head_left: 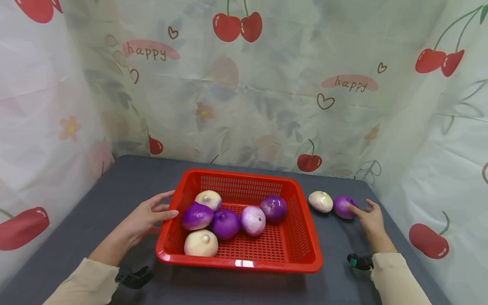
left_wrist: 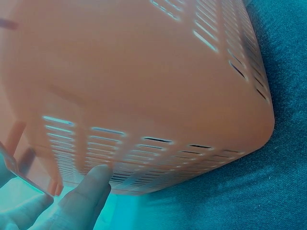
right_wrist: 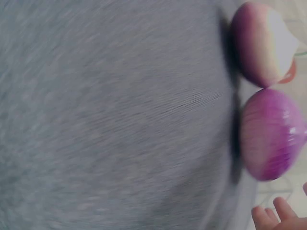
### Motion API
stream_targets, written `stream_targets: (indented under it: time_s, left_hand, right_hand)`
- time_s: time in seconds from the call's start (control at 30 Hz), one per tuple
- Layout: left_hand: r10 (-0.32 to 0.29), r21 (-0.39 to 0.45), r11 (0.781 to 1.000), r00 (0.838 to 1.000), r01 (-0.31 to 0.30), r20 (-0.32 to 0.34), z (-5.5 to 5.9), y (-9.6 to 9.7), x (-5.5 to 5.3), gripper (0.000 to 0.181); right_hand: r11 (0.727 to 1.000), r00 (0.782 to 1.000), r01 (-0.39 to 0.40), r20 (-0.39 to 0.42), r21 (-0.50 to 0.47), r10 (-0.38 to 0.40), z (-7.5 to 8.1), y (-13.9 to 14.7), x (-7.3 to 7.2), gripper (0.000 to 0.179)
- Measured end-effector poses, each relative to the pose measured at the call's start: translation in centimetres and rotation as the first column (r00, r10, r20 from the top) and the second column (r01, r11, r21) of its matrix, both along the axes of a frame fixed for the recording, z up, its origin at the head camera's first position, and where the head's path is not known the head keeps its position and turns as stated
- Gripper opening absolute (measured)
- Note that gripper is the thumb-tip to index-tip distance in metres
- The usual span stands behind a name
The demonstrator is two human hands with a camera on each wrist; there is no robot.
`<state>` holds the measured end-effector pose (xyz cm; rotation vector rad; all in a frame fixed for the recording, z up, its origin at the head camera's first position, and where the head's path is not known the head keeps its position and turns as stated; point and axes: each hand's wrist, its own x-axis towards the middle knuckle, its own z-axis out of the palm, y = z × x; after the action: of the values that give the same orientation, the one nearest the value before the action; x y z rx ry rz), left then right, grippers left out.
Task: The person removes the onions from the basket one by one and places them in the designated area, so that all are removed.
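My left hand (head_left: 146,218) grips the left rim of a red plastic basket (head_left: 244,263), thumb over the rim. Its fingers (left_wrist: 98,177) lie against the slotted outer wall in the left wrist view. Inside the basket sit several shiny purple-and-white turnips, among them a purple turnip (head_left: 225,224) and one with its white side up (head_left: 201,243). Right of the basket, my right hand (head_left: 370,220) reaches over a purple turnip (head_left: 343,206), fingers spread. In the right wrist view the fingertips (right_wrist: 283,209) stand apart from that turnip. Beside it lies a paler turnip (right_wrist: 264,43).
The dark grey table (head_left: 145,173) carries the basket and the two loose turnips. Cherry-printed curtains (head_left: 248,106) hang behind it and on both sides. Each wrist wears a black strap (head_left: 133,277).
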<state>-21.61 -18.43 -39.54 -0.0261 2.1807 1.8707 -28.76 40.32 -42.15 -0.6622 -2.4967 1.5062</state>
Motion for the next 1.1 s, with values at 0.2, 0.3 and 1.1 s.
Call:
stream_targets:
  time_s: [0.2, 0.3, 1.1]
  left_hand:
    - [-0.009, 0.004, 1.000, 1.000, 0.009, -0.001, 0.1, -0.1, 0.0, 0.081]
    - [-0.012, 0.005, 1.000, 1.000, 0.012, -0.003, 0.1, -0.2, 0.0, 0.080]
    - [-0.024, 0.003, 1.000, 1.000, 0.024, -0.004, 0.2, -0.1, 0.0, 0.079]
  right_hand:
    - [0.999, 0.998, -0.044, -0.044, 0.010, 0.044, 2.6, -1.0, -0.2, 0.095]
    - [0.996, 0.993, -0.089, -0.074, 0.011, 0.089, 4.1, -2.0, -0.2, 0.096]
    - [0.721, 0.705, -0.691, -0.271, -0.053, 0.656, 9.9, -17.4, 6.7, 0.061]
